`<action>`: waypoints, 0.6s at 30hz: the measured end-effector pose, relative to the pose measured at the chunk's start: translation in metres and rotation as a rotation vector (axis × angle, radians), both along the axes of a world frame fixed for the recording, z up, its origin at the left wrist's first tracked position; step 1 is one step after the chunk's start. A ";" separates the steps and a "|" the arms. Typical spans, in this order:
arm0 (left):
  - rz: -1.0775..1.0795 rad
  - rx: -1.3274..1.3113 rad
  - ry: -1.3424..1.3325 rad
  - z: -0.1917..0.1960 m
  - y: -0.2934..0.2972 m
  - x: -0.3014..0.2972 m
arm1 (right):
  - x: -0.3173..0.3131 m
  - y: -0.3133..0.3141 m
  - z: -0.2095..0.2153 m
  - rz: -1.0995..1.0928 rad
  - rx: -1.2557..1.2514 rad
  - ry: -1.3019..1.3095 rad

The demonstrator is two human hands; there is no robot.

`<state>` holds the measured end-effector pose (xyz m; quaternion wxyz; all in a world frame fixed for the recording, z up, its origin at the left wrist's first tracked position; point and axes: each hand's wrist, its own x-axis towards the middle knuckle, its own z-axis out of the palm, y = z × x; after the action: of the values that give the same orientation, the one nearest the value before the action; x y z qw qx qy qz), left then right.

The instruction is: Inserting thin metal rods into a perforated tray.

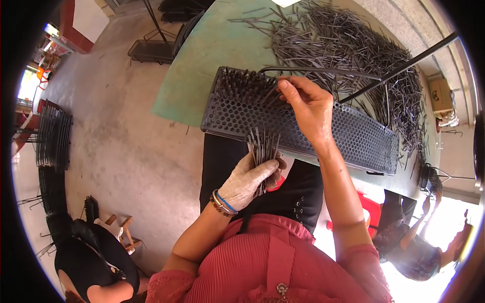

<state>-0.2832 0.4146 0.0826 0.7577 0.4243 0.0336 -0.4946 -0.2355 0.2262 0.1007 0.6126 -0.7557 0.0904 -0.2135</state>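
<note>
My left hand point(247, 182), in a whitish work glove with bracelets at the wrist, is closed around a bundle of thin dark metal rods point(261, 144). The rods stand roughly upright in its grip, just in front of a black perforated tray point(343, 131). Above the tray, my bare right hand point(308, 101) has its thumb and fingertips pinched together on a thin dark rod. Many similar rods point(242, 83) stand in the holes at the tray's far left part. Holes nearer to me and toward the right show no rods.
A large heap of loose dark rods point(348, 43) covers the far right of the green table point(194, 86). A dark metal bar frame point(399, 73) rises beside the tray. One person point(96, 262) is at the lower left, another point(414, 252) at the right. Stacked black racks point(53, 136) stand left.
</note>
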 end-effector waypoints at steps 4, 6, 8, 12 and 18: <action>0.024 -0.020 0.035 0.003 0.001 0.000 | 0.002 0.003 -0.001 0.018 -0.055 0.000; 0.030 -0.030 0.066 0.002 0.000 0.000 | 0.001 0.003 0.001 0.061 -0.114 -0.004; 0.034 -0.039 0.094 0.003 0.000 0.001 | -0.002 0.005 0.007 0.088 -0.192 0.000; 0.033 0.005 0.133 0.003 0.001 0.003 | -0.001 0.008 0.005 0.131 -0.384 -0.098; 0.035 -0.039 0.112 -0.005 0.002 0.003 | -0.003 0.012 0.001 0.015 -0.770 -0.141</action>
<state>-0.2801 0.4165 0.0776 0.7714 0.3805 0.0737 -0.5047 -0.2382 0.2379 0.1013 0.2906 -0.9143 -0.0442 -0.2788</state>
